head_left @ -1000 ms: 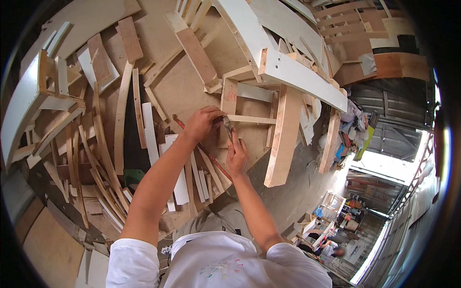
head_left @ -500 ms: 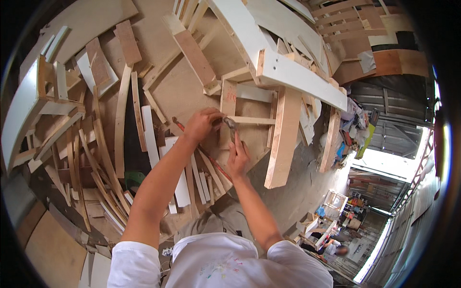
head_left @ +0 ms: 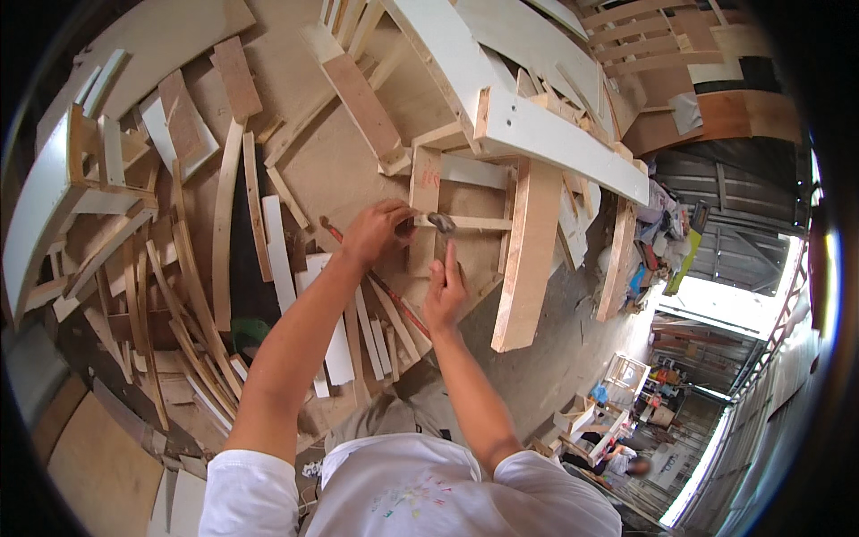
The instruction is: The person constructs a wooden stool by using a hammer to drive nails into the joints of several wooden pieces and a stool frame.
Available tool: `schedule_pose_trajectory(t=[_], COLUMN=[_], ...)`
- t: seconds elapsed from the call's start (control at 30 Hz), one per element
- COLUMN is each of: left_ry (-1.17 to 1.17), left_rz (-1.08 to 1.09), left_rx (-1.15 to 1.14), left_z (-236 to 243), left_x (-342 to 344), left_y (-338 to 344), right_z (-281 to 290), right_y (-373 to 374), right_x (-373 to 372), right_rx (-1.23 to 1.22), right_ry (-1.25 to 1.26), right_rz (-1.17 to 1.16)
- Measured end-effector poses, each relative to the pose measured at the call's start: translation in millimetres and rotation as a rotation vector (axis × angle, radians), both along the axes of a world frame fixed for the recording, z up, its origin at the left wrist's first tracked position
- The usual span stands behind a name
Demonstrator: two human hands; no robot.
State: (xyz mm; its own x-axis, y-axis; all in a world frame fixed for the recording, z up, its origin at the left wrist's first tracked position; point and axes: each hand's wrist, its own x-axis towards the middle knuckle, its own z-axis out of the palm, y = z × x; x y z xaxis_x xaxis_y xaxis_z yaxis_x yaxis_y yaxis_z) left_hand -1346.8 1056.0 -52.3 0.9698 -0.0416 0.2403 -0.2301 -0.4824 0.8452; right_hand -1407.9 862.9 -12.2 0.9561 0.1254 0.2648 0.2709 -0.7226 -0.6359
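My right hand (head_left: 445, 300) grips a hammer (head_left: 442, 224) by its handle. The hammer's head hangs just right of my left fingertips, over a wooden frame (head_left: 426, 192) with a red marking. Closed in a pinch, my left hand (head_left: 378, 234) is at the left edge of that frame; what its fingers hold is too small to make out. A thin wooden crosspiece (head_left: 479, 224) runs right from there to another upright. A broad plywood board (head_left: 530, 259) stands on the right side of the frame, beneath a long white board (head_left: 564, 148).
A long thin red bar (head_left: 400, 306) lies under my left forearm. Curved wood strips (head_left: 192, 277) and white slats (head_left: 279, 251) spread over the left of the plywood surface (head_left: 331, 170). At the far left stands a white curved frame (head_left: 40, 224). Another person (head_left: 619, 461) is at lower right.
The hammer's head has moved slightly right and up, away from my left fingertips. My left hand stays in nearly the same place.
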Motion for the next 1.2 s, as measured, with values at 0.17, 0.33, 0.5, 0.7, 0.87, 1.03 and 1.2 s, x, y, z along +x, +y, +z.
schedule_pose_trajectory(t=[0.17,0.33,0.5,0.7,0.87,1.03,1.2], left_ry=[0.041,0.039,0.02,-0.011,0.034,0.094,0.076], left_rz=[-0.017,-0.005,0.005,0.0,-0.01,0.0,0.003], left_rx=[-0.055,-0.05,-0.033,-0.02,-0.026,-0.05,-0.018], left_z=[1.2,4.8,7.4,8.6,3.1,9.4,5.9], left_x=[-4.1,-5.6,-5.4,-3.3,-4.3,-5.5,-2.9], left_y=[-1.3,-4.3,-6.2,-4.5,-4.6,-9.6,-8.3], right_z=[0.3,-0.2,0.4,-3.9,9.6,-3.2,14.7], right_y=[-2.3,-2.3,-4.0,-5.6,7.8,2.9,-3.2], right_x=[-4.8,-5.8,-7.2,-5.4,-1.1,-2.4,-3.8], right_rx=[-0.088,-0.066,-0.005,0.056,-0.029,-0.069,0.009], right_ry=[-0.002,-0.116,-0.034,0.006,0.051,0.02,-0.093], right_rz=[0.038,0.04,-0.003,-0.031,0.004,-0.032,-0.041])
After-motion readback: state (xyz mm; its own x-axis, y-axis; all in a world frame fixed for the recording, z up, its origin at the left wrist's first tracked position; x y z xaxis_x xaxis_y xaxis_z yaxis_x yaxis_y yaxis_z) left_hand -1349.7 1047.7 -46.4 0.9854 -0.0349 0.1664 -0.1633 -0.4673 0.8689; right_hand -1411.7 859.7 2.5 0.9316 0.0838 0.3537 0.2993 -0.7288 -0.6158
